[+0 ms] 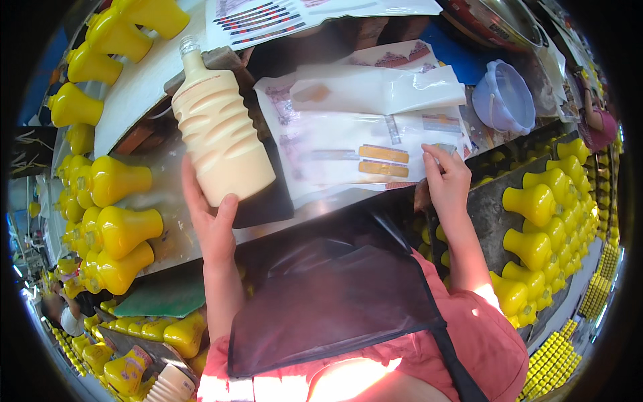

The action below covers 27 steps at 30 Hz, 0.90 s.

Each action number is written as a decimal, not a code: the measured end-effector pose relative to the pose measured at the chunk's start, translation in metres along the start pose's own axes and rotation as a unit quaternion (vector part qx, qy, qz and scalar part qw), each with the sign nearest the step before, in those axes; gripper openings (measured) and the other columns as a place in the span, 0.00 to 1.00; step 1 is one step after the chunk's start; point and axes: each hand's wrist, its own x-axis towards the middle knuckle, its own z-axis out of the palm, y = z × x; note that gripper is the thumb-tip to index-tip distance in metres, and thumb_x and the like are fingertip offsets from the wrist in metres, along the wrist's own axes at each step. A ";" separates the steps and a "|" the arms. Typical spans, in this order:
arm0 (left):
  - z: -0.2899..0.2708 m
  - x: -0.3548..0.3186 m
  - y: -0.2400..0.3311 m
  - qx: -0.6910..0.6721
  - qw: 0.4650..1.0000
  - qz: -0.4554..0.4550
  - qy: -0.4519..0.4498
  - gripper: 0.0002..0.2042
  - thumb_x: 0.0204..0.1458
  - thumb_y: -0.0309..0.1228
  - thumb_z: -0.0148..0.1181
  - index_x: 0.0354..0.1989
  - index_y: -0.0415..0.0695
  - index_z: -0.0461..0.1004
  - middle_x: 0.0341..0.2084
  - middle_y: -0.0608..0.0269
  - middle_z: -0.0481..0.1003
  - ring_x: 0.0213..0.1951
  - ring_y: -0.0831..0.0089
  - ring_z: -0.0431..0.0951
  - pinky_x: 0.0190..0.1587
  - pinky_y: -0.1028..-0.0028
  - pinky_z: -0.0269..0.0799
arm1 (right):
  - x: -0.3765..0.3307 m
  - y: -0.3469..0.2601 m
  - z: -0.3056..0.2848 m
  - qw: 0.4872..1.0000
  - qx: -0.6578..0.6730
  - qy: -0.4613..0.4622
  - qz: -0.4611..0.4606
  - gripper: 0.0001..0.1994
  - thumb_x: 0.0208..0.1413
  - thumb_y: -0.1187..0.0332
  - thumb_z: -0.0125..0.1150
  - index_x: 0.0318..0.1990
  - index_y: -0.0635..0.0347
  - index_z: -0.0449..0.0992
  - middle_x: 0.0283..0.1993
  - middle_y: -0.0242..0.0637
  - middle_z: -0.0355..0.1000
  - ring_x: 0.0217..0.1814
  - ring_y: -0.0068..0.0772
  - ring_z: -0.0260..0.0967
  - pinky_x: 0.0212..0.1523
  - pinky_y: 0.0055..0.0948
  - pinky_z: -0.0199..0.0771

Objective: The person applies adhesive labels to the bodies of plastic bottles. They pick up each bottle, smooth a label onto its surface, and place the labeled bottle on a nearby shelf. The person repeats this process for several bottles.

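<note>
Head view: our left hand (214,231) grips the cream bottle (220,137) over the table (166,208) by its near edge. Right hand (447,177) is half-curled at the printed sheets' (335,173) right edge; we can't tell if it's pinching anything.

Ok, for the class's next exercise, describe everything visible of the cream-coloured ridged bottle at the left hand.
The cream-coloured ridged bottle looks glossy, glass or plastic. Slanting ridges cross its body above a smooth lower band; a thin reddish marking crosses the shoulder. The narrow neck ends in a clear mouth, with no cap showing. It slants over the worktable, neck toward the upper left. The left hand holds its lower end, thumb near the base. Whether anything supports it underneath is unclear.
</note>
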 end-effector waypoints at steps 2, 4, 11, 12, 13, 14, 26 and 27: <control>0.002 -0.003 0.002 -0.004 1.000 -0.004 0.004 0.45 0.53 0.28 0.65 0.77 0.39 0.45 0.73 0.49 0.53 0.73 0.59 0.56 0.73 0.61 0.52 | 0.005 0.007 -0.004 0.999 -0.027 0.019 -0.008 0.11 0.59 0.70 0.65 0.48 0.55 0.84 0.28 0.42 0.73 0.25 0.32 0.69 0.32 0.31 0.70; 0.005 -0.004 0.003 0.005 1.000 0.001 0.011 0.45 0.53 0.27 0.64 0.77 0.39 0.45 0.74 0.49 0.53 0.73 0.59 0.56 0.73 0.61 0.51 | 0.010 0.012 -0.007 0.997 -0.069 0.036 -0.021 0.12 0.59 0.69 0.65 0.50 0.55 0.84 0.30 0.45 0.74 0.27 0.39 0.72 0.35 0.34 0.73; 0.014 -0.004 0.019 0.310 0.926 0.198 0.087 0.36 0.54 0.26 0.63 0.72 0.35 0.55 0.70 0.44 0.58 0.71 0.52 0.59 0.72 0.57 0.54 | 0.025 0.003 0.003 0.995 -0.096 -0.021 -0.027 0.13 0.59 0.65 0.63 0.48 0.56 0.84 0.35 0.52 0.79 0.38 0.57 0.77 0.44 0.47 0.77; 0.016 -0.005 0.023 0.337 0.905 0.252 0.069 0.35 0.53 0.25 0.63 0.70 0.35 0.58 0.69 0.43 0.60 0.70 0.50 0.61 0.71 0.56 0.56 | 0.029 0.000 0.008 0.994 -0.099 -0.024 -0.045 0.12 0.59 0.64 0.62 0.47 0.56 0.84 0.35 0.53 0.79 0.38 0.57 0.77 0.44 0.47 0.77; 0.019 -0.007 0.026 0.350 0.885 0.303 0.052 0.33 0.53 0.25 0.64 0.69 0.35 0.60 0.67 0.42 0.62 0.69 0.48 0.63 0.70 0.55 0.58 | 0.034 -0.003 0.011 0.992 -0.104 -0.035 -0.061 0.12 0.59 0.64 0.61 0.47 0.56 0.84 0.35 0.53 0.79 0.38 0.58 0.77 0.44 0.48 0.77; 0.024 -0.009 0.028 0.359 0.866 0.346 0.035 0.32 0.52 0.24 0.64 0.67 0.35 0.62 0.65 0.40 0.64 0.67 0.46 0.65 0.69 0.54 0.60 | 0.040 -0.006 0.015 0.989 -0.134 -0.046 -0.047 0.12 0.59 0.64 0.61 0.47 0.56 0.84 0.35 0.53 0.79 0.39 0.58 0.77 0.44 0.48 0.77; 0.108 0.001 0.017 0.319 0.838 0.347 -0.274 0.24 0.42 0.21 0.66 0.52 0.41 0.75 0.56 0.44 0.72 0.57 0.45 0.73 0.59 0.55 0.70 | 0.095 -0.004 0.009 0.988 -0.099 -0.104 -0.064 0.26 0.59 0.69 0.57 0.67 0.42 0.72 0.40 0.53 0.80 0.37 0.55 0.78 0.43 0.42 0.77; 0.116 0.003 0.016 0.329 0.837 0.333 -0.284 0.24 0.42 0.22 0.67 0.53 0.41 0.75 0.57 0.44 0.71 0.58 0.45 0.72 0.60 0.55 0.70 | 0.101 -0.001 0.007 0.990 -0.069 -0.105 -0.066 0.24 0.58 0.70 0.57 0.64 0.47 0.74 0.40 0.52 0.80 0.34 0.49 0.78 0.41 0.39 0.77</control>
